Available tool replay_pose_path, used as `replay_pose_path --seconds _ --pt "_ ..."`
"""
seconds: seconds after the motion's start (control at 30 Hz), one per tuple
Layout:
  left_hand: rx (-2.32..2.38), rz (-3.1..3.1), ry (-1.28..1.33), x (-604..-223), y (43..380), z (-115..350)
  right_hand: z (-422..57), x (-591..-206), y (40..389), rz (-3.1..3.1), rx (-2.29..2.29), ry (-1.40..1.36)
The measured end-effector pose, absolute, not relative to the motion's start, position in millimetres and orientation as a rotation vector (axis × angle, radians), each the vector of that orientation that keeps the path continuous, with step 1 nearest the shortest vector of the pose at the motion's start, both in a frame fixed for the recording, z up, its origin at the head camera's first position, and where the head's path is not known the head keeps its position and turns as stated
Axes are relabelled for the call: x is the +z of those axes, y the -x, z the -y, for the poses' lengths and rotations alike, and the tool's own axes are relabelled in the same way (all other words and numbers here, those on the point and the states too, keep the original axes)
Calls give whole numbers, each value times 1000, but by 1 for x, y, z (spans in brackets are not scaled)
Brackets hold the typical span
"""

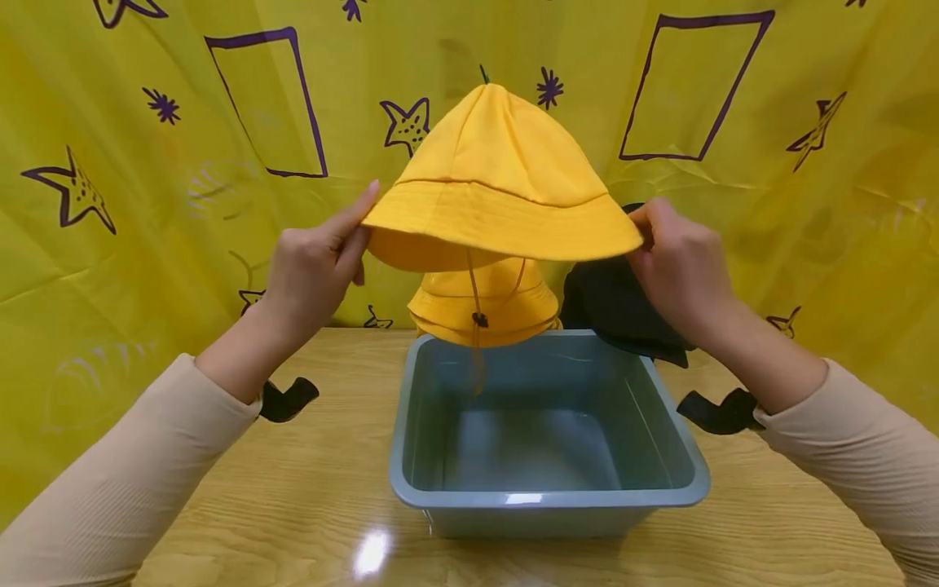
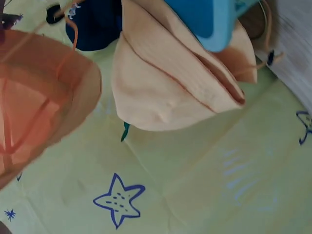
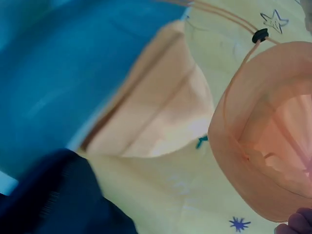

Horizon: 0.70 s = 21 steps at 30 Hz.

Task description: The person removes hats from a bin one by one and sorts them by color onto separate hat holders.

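Observation:
A yellow bucket hat [image 1: 499,171] with a small green stem on its crown is held up in the air above the basin. My left hand [image 1: 315,253] pinches its brim at the left, and my right hand [image 1: 678,261] pinches the brim at the right. From under the brim hangs a chin cord with a black toggle [image 1: 479,319]. The right wrist view looks into the hat's hollow underside [image 3: 273,131], with fingertips [image 3: 298,223] at its edge. Behind it sit more yellow hats [image 1: 484,314], partly hidden by the raised one.
A blue-grey plastic basin [image 1: 550,499] stands on the wooden table [image 1: 293,489] in front of me. Dark hats [image 1: 609,302] lie at its back right corner, partly behind my right hand. A yellow curtain [image 1: 469,41] with purple drawings hangs behind the table.

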<state>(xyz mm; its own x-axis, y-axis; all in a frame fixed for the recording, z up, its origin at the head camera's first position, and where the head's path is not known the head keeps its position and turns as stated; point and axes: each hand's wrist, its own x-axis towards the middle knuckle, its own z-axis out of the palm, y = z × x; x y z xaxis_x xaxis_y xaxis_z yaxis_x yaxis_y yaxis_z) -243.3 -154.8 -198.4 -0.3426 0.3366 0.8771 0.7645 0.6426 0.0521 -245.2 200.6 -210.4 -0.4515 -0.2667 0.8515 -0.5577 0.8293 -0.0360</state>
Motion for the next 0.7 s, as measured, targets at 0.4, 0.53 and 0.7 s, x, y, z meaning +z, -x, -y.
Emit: replay_pose_path --seconds 0.4,0.53,0.7 --pt "-908 1765 706 -181 268 144 -178 -180 285 1813 384 -503" --pt "-952 1696 672 -177 282 143 -168 -180 300 1773 527 -442" --pt "-936 1625 631 -182 310 141 -156 -179 325 1793 634 -408"
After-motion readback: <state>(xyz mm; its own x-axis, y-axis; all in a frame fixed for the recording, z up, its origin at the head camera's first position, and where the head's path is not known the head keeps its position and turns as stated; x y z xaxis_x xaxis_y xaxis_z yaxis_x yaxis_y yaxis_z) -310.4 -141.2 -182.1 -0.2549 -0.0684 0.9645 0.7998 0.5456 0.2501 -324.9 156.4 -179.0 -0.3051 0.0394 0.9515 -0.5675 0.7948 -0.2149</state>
